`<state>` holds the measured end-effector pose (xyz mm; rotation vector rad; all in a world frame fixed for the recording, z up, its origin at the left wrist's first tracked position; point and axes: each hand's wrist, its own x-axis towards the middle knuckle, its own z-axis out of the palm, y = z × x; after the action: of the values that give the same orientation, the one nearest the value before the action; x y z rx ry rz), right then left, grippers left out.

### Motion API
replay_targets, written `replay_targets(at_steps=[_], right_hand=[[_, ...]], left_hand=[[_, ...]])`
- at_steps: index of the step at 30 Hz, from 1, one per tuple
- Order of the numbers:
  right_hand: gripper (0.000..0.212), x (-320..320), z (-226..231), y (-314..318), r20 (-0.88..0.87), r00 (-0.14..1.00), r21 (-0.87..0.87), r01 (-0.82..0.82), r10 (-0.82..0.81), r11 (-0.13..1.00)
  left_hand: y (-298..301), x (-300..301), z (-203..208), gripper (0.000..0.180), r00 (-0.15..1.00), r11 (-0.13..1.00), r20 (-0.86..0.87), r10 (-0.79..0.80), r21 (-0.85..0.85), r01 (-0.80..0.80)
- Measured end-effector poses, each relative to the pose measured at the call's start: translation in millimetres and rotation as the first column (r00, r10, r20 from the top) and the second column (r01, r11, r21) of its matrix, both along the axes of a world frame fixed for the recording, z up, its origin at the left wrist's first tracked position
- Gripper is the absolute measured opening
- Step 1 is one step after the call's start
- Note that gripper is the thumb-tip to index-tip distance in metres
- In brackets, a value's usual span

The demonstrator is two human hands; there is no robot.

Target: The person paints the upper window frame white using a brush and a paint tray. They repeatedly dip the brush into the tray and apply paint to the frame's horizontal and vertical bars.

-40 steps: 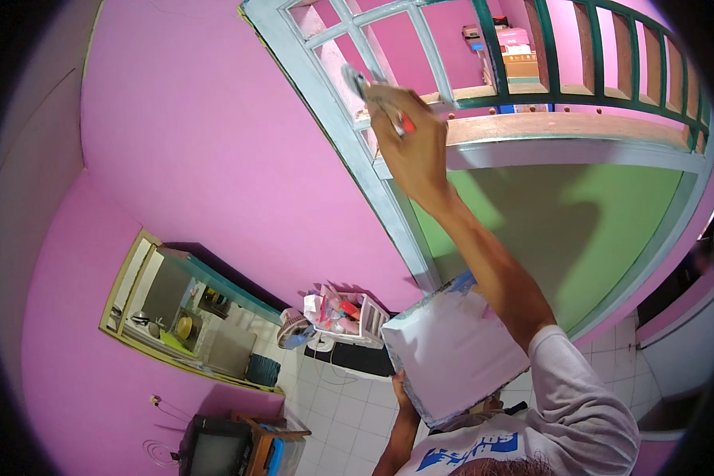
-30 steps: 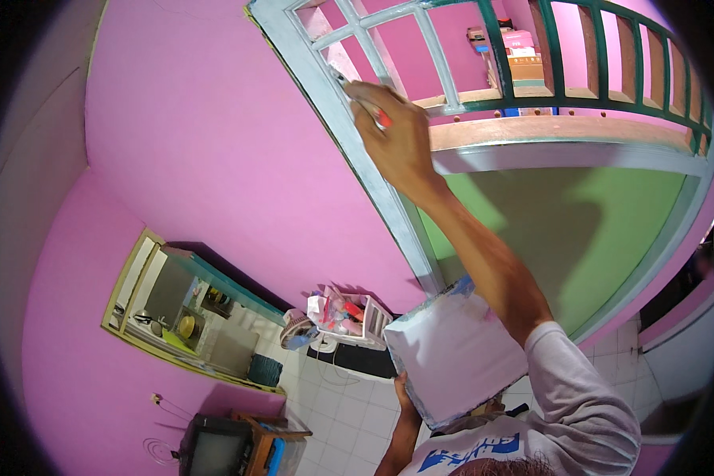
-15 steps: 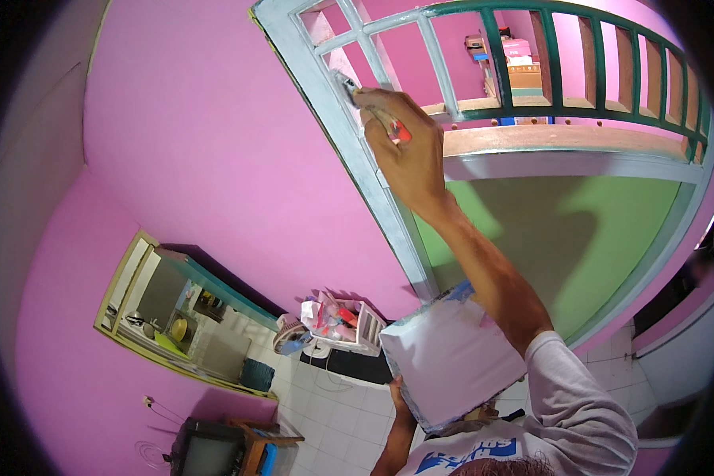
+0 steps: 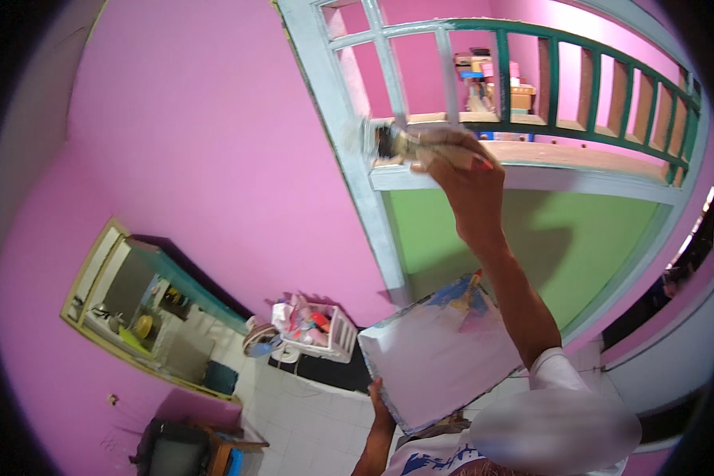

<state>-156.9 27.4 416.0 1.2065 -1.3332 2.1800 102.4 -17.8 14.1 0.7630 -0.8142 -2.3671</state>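
My right hand point(image 4: 477, 190) is closed on a paintbrush point(image 4: 393, 144) with a pale handle marked with red. Its blurred bristles are against the light blue upright point(image 4: 361, 178) of a wooden frame, near the lower left corner of the barred opening. Low in view, my left hand point(image 4: 379, 401) grips the left edge of a large, square, pale tray-like thing point(image 4: 436, 365), held tilted in front of my body. Blue and other paint smears mark its far corner, where a small red-tipped item point(image 4: 476, 279) sticks up.
Dark green bars point(image 4: 501, 75) continue to the right of the light blue ones, above a green panel point(image 4: 523, 234). A pink wall point(image 4: 214, 135) adjoins the frame. Below stand a white basket of items point(image 4: 337, 337), a fan point(image 4: 259, 337) and a television point(image 4: 170, 448).
The brush has moved down the upright to the corner of the opening, its bristles now pointing left. My view has shifted slightly; my left hand still holds the tray-like thing.
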Motion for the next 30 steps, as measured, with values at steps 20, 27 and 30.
replay_targets(at_steps=[20,27,30], right_hand=[[0.02,18,-100,172,0.532,0.834,0.195,0.048,-0.147,0.98],[0.019,24,-74,162,0.254,0.882,0.202,0.352,-0.396,0.914],[0.021,21,-77,164,0.274,0.881,0.212,0.335,-0.385,0.918]], left_hand=[[0,-20,10,0.078,0.979,0.969,0.075,-0.191,0.173,0.175],[-4,-30,10,0.076,0.969,0.965,0.067,-0.237,0.129,0.227],[-6,-39,26,0.07,0.971,0.97,0.093,-0.219,0.133,0.206]])
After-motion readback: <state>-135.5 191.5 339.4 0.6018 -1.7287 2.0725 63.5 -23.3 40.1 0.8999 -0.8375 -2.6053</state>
